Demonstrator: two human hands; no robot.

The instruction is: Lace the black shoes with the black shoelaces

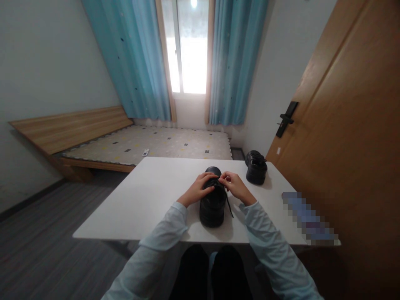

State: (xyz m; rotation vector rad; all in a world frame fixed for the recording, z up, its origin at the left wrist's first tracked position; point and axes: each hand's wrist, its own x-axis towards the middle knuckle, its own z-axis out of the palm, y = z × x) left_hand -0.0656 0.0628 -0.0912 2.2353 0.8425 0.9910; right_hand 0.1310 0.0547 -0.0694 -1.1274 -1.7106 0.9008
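Observation:
A black lace-up shoe (211, 212) stands on the white table (131, 208) in front of me, its toe pointing away. My left hand (199, 190) rests on the shoe's upper from the left, thumb and fingers apart around the tongue and lacing. At the right side of the lacing, my right hand (233, 184) has its thumb and fingertips pinched together on the lace. A loose black lace (229, 206) hangs down the shoe's right side to the table. Fine detail at the fingertips is too small to tell.
Another black shoe (256, 170) stands at the table's back right. A blurred bluish item (308, 218) lies along the right edge. Beyond the table is a bed (162, 141) with a small white object (145, 152) on it. A wooden door (350, 125) is close on the right.

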